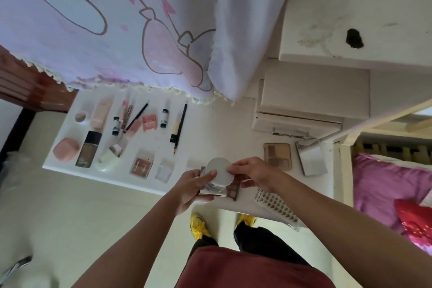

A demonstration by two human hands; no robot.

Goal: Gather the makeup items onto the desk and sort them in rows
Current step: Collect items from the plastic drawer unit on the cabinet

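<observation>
Round white case held up over near edge of surface. Left hand grips case plus small eyeshadow box under it. Right hand pinches case rim. Makeup rows lie left: pink sponge, brown bottle, pencil. Open shadow box right.

Under the white round compact, both hands cover most of a brown eyeshadow palette; its lettering's too blurred to read.
</observation>
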